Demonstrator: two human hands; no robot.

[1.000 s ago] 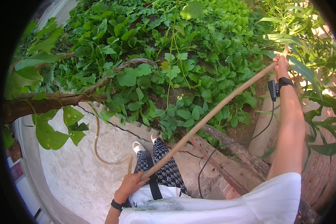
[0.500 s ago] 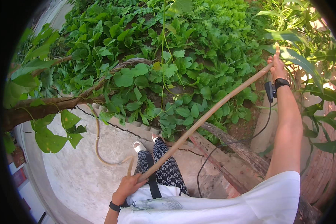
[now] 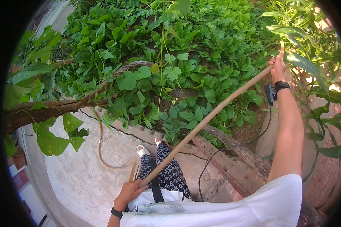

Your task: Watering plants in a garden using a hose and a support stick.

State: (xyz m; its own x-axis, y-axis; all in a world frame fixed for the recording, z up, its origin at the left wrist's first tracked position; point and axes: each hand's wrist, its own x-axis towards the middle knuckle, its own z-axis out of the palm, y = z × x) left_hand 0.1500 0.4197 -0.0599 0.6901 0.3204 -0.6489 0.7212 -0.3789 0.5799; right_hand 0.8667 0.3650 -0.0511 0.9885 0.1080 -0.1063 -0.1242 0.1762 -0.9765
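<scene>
A long tan hose [image 3: 208, 118] slants across my body from lower left to upper right. My left hand [image 3: 129, 193] is closed around its lower part by my waist. At the upper right my right hand [image 3: 278, 69] grips the hose near its far end, arm stretched out. A pale tip [image 3: 282, 46] sticks up above that hand; I cannot tell whether it is a finger or the hose's end. A thin line of bright water drops [image 3: 236, 57] crosses over the leafy green plants [image 3: 216, 81] to the left of my right hand.
A thick brown vine stem [image 3: 45, 109] crosses at left. More hose [image 3: 100, 145] lies on the concrete [image 3: 68, 166] by my feet. Weathered wooden beams [image 3: 231, 140] border the bed at right. A black cable [image 3: 231, 146] hangs from my right wrist. Tall long-leaved plants [image 3: 307, 62] stand far right.
My right hand has shifted slightly left and down with the hose. A line of drops now shows over the plants. My left hand keeps its hold.
</scene>
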